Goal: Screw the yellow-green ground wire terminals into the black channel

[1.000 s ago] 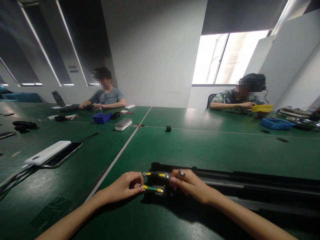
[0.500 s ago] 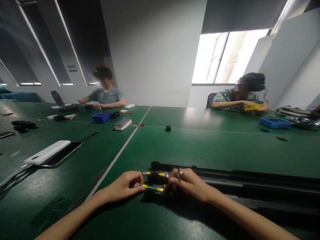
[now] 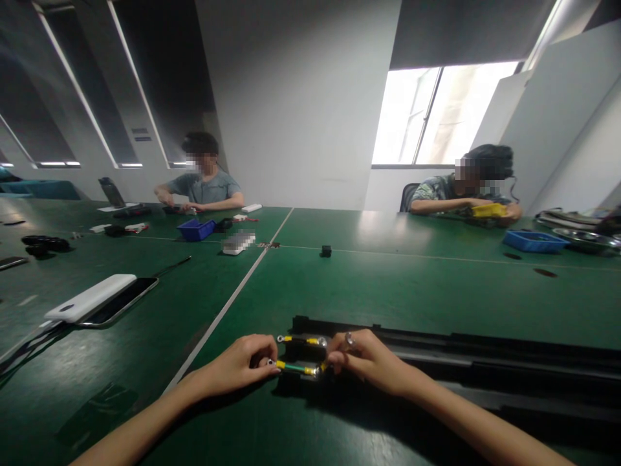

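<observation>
Left grip (image 3: 237, 360) pinches a green, yellow-ended, metal-ringed wire (image 3: 293, 367), likely light, best held by its ends; right grip (image 3: 369, 357): hold unclear.

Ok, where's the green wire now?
In the head view, the green wire is low, just left of centre, between the left hand, which pinches one end, and the right hand.

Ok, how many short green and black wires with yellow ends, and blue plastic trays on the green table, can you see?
Short green wire with yellow ends: 1
Short black wire with yellow ends: 1
Blue plastic trays: 2
Total: 4
</observation>
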The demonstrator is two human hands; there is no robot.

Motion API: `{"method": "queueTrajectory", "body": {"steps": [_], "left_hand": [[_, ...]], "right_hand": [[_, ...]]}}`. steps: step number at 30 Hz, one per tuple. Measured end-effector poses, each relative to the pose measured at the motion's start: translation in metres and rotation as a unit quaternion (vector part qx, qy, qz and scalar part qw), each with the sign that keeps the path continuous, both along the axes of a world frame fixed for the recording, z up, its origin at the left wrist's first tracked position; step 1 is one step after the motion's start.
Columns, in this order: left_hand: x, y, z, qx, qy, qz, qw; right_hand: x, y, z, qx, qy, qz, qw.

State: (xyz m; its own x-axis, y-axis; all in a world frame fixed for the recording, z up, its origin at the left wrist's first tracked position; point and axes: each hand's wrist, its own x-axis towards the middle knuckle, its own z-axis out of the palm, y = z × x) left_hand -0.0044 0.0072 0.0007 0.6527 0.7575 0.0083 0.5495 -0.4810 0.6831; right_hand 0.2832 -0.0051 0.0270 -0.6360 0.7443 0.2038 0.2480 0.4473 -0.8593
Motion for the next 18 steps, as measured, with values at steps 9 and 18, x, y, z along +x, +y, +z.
{"method": "queueTrajectory", "body": {"steps": [9, 18], "left_hand": [[0.0, 0.0001, 0.0, 0.005, -0.003, 0.001, 1.0], [0.0008, 0.0004, 0.0, 0.004, 0.004, 0.005, 1.0]], "right_hand": [[0.0004, -0.0002, -0.0016, -0.019, 0.011, 0.009, 1.0], [0.0008, -0.0006, -0.0008, -0.014, 0.009, 0.001, 1.0]]}}
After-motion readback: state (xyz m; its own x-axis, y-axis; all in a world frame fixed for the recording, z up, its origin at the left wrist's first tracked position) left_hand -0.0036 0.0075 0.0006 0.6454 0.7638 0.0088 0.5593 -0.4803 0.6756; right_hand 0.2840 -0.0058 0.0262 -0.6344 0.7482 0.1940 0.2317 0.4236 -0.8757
